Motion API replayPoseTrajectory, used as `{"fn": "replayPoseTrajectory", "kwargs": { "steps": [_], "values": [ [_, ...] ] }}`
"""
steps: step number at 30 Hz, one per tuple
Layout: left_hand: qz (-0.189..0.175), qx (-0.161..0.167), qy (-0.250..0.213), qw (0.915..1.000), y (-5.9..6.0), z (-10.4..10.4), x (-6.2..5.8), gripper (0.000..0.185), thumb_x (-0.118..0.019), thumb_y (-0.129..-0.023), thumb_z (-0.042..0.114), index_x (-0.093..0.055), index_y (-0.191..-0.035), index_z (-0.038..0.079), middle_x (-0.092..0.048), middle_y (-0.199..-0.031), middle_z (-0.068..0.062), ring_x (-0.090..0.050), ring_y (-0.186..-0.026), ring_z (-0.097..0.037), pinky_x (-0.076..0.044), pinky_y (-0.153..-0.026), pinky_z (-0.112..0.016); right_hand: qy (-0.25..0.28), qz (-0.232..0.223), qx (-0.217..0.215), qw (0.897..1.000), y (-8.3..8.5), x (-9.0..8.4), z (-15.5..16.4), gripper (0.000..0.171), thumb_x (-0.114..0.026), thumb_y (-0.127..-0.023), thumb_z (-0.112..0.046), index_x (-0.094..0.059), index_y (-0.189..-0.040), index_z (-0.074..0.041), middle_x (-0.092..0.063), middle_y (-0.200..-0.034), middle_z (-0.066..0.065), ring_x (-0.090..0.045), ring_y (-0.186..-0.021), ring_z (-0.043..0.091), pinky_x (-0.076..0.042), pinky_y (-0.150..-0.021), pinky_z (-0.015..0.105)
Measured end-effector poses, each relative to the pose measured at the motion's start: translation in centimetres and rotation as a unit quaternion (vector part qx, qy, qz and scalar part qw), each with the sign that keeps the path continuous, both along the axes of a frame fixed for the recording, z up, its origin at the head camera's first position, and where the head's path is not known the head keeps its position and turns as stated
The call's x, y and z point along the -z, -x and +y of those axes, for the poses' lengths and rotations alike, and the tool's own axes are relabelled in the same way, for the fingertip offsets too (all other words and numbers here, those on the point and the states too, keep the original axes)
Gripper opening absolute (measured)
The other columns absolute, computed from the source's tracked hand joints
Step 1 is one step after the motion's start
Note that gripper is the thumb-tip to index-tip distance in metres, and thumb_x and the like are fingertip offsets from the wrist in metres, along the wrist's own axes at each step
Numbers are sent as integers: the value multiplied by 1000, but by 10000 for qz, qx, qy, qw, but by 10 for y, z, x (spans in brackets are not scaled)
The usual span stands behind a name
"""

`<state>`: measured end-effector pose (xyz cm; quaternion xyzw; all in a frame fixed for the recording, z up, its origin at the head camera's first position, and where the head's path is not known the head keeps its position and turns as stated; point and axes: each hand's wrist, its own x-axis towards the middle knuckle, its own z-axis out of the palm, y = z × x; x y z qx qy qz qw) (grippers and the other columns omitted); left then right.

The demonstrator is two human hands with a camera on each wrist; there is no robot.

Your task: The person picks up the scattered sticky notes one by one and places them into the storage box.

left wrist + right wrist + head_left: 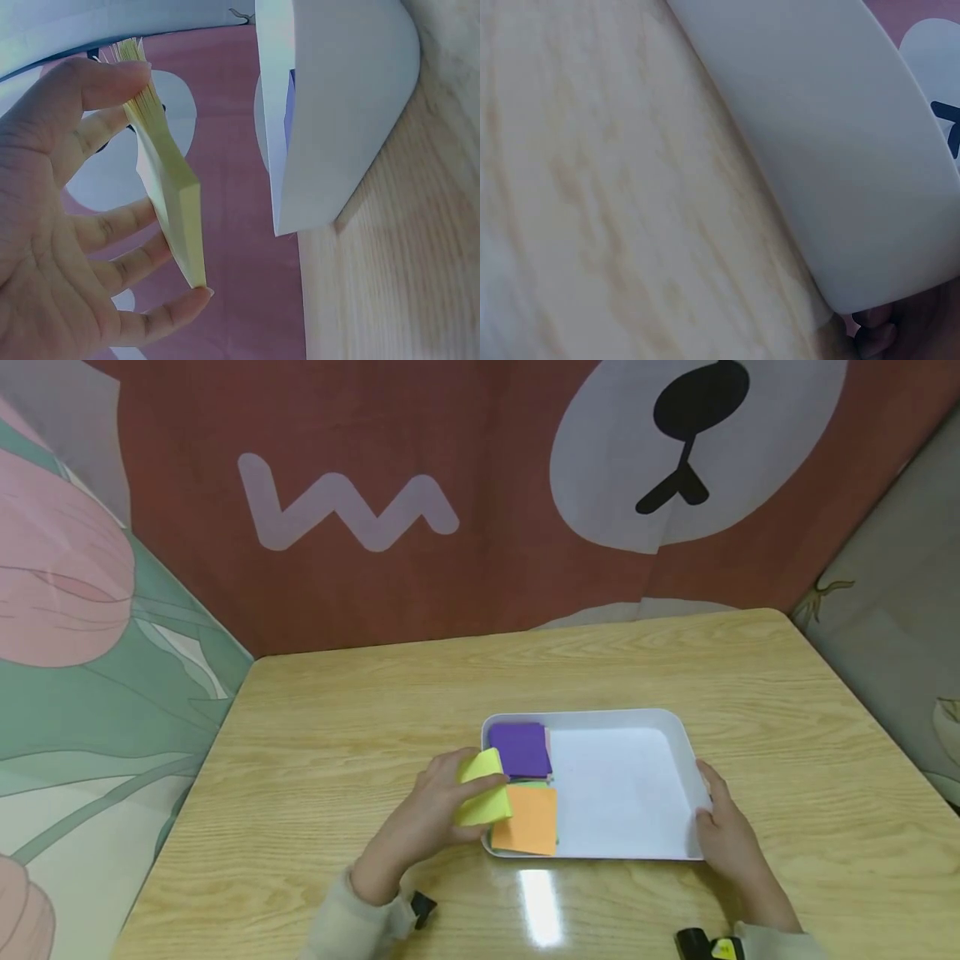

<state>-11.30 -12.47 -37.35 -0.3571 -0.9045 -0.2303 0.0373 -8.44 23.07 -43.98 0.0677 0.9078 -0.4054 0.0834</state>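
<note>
My left hand (427, 810) grips a pad of yellow sticky notes (483, 789) by its edges, over the left side of a white tray (622, 720). In the left wrist view, the thumb presses one end of the yellow pad (176, 195), where the sheets fan apart, and the fingertips support its other side. Beneath and beside this hand, a purple stack of notes (520, 749) and an orange stack (525, 821) lie in the tray, with green edges showing under the orange one. My right hand (731, 835) holds the tray's right rim; its fingers appear at the tray corner in the right wrist view.
The tray stands on a wood-grain table (360, 710), its right part showing bare white bottom. Behind the table hangs a brown cloth (495, 568) with a cartoon face. Black straps with small devices (693, 943) sit at the wrists.
</note>
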Motion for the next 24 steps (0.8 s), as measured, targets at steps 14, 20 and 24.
{"fn": "replayPoseTrajectory", "kwargs": {
  "steps": [14,20,24],
  "values": [
    [-244,187,87,9995,0,9,1,57,-72,-66,24,-52,-119,27,-31,-131,-15,-28,-118,-30,-31,-84,-51,-26,-27,-16,10000,-1,-2,-2,56,-23,-89,-1,4,-138,-7,-26,-122,41,-34,-105,52,-32,-78,57],
    [-298,281,97,9991,1,13,1,57,-72,-66,25,-52,-120,24,-30,-132,-16,-27,-118,-32,-30,-86,-52,-8,-10,4,10000,0,-3,-1,56,-23,-89,-1,4,-138,-8,-24,-123,41,-32,-106,52,-29,-81,58],
    [-404,337,137,9985,-1,16,3,57,-72,-66,26,-52,-120,25,-30,-132,-16,-27,-118,-31,-28,-88,-51,8,-9,-8,10000,-1,-2,-1,56,-23,-89,-1,4,-138,-7,-25,-123,41,-33,-106,52,-30,-80,58]
  ]
}}
